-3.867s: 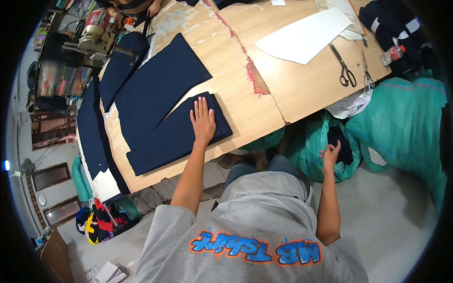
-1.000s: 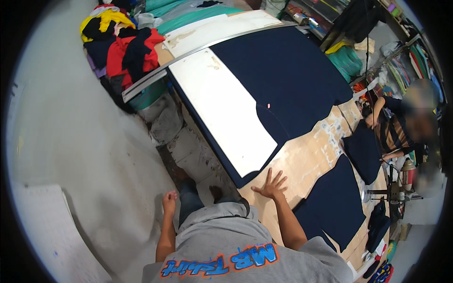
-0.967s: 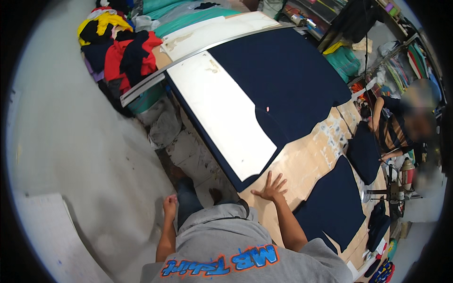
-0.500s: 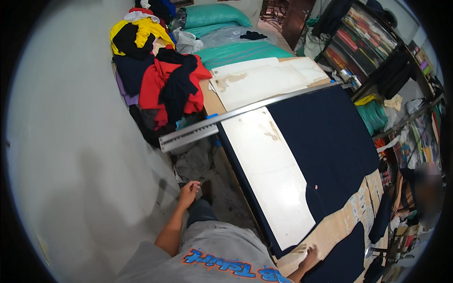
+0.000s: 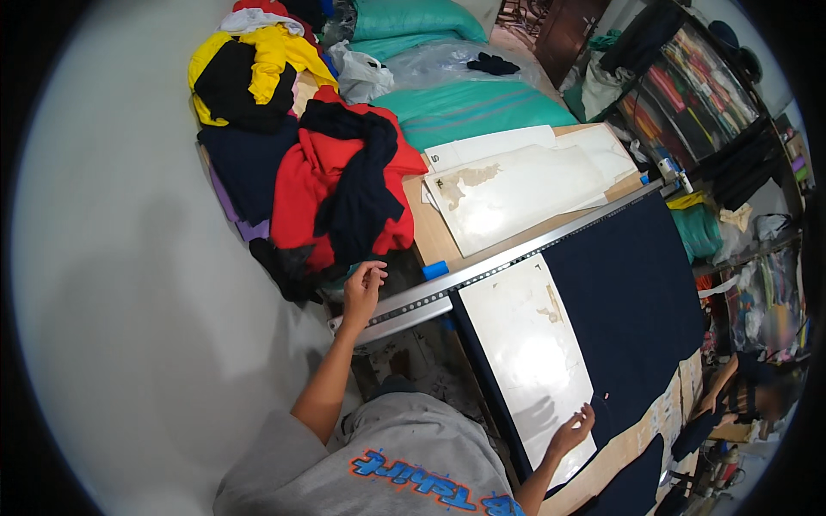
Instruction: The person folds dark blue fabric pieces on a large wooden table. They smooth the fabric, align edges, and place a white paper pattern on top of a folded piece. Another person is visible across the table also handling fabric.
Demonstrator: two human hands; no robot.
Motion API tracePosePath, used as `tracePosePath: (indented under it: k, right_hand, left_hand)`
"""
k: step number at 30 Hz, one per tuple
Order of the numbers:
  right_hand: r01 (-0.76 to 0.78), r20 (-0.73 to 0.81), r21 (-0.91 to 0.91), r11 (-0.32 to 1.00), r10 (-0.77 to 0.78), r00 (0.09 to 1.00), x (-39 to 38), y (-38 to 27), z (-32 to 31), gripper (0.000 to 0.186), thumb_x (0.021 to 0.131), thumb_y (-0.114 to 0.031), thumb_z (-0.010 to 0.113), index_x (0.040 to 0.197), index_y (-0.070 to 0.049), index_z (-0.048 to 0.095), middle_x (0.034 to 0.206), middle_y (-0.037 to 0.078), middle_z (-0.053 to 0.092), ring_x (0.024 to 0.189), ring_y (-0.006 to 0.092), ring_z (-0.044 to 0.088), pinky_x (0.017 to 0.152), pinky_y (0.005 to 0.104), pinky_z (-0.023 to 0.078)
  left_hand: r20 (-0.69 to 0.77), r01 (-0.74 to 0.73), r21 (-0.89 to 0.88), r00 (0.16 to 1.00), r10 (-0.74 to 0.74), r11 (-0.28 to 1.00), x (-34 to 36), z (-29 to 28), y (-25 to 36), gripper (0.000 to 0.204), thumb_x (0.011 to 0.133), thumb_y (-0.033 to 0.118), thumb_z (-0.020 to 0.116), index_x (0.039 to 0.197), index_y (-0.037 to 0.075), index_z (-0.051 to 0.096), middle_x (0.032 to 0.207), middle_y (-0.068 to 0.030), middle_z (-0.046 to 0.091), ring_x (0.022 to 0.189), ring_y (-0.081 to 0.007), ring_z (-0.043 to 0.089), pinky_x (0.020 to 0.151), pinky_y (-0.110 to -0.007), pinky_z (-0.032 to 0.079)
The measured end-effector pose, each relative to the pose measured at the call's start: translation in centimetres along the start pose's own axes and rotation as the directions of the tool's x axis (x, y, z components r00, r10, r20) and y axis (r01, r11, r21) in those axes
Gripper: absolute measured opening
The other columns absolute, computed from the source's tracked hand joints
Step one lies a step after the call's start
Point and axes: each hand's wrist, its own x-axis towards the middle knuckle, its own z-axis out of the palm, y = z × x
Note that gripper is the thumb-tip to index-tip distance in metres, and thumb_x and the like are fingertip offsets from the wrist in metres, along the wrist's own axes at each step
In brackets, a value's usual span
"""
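A long metal ruler (image 5: pixel 482 275) lying across the cutting table is being approached by the left hand (image 5: pixel 361 288), fingers loosely curled, holding nothing. The right hand (image 5: pixel 575 428), open, is being rested on the white pattern sheet (image 5: pixel 525 353); nudged, the ruler is likely being knocked askew.

floor pile: red garment (image 5: pixel 344 185) with dark cloth draped over it, yellow garment (image 5: pixel 258 60) just behind
teal sacks (image 5: pixel 465 107): beyond the table's far end
shelves (image 5: pixel 705 95): upper right, packed with coloured fabric
another person (image 5: pixel 757 396): far right edge, beside the table
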Motion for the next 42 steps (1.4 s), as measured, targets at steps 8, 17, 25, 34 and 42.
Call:
tracePosePath:
  k: [8,17,25,34,42]
  right_hand:
    - [0.013,0.292,-0.131,0.991,0.026,0.956,-4.3,-1.6,4.0,0.043,0.101,0.000,0.057,0.144,0.003,0.058,0.146,0.026,0.056,0.138,0.0421,0.051,0.118,0.0491,0.040]
    - [-0.002,0.652,-0.485,0.874,0.363,0.666,-4.9,-1.9,5.9,0.085,0.108,-0.038,0.048,0.174,-0.010,0.004,0.174,0.040,-0.003,0.161,0.0587,0.003,0.124,0.0733,0.018]
    - [-0.017,0.705,-0.507,0.862,0.426,0.568,-3.2,-3.9,5.5,0.087,0.111,-0.045,0.044,0.174,-0.010,-0.004,0.173,0.040,-0.009,0.162,0.0581,-0.005,0.126,0.0731,0.013]
    - [-0.013,0.682,-0.446,0.895,0.349,0.642,-4.3,-3.7,4.8,0.092,0.105,-0.040,0.059,0.175,-0.014,0.004,0.173,0.041,-0.003,0.161,0.0604,0.004,0.125,0.0722,0.017]
    - [-0.150,0.701,-0.444,0.883,0.447,0.555,-2.1,-4.5,5.0,0.097,0.102,-0.039,0.068,0.175,-0.022,0.007,0.168,0.049,0.004,0.158,0.0643,0.007,0.128,0.0664,0.019]
  left_hand:
    - [0.026,0.102,-0.161,0.995,-0.100,0.982,3.1,0.6,-2.5,0.022,0.112,0.016,0.058,0.122,0.001,0.070,0.108,-0.0096,0.076,0.094,-0.0117,0.069,0.086,-0.028,0.056]
    - [0.428,0.091,-0.582,0.879,0.209,0.808,3.4,2.3,20.4,0.074,0.108,0.056,0.052,0.150,-0.005,0.049,0.137,-0.0207,0.067,0.116,-0.0279,0.066,0.099,-0.042,0.051]
    - [0.371,-0.055,-0.895,0.457,0.808,0.442,0.7,1.0,32.4,0.073,0.106,0.058,0.053,0.148,-0.002,0.052,0.139,-0.0222,0.065,0.123,-0.0320,0.064,0.103,-0.044,0.049]
    - [0.430,-0.150,-0.470,0.822,0.373,0.870,5.3,10.0,24.5,0.063,0.108,0.042,0.058,0.146,-0.007,0.054,0.145,-0.0191,0.063,0.134,-0.0289,0.061,0.113,-0.040,0.043]
    - [0.162,0.342,0.264,0.906,-0.391,0.902,19.4,21.1,-7.8,0.076,0.099,0.042,0.075,0.147,-0.012,0.052,0.147,-0.0245,0.063,0.133,-0.0328,0.062,0.111,-0.039,0.046]
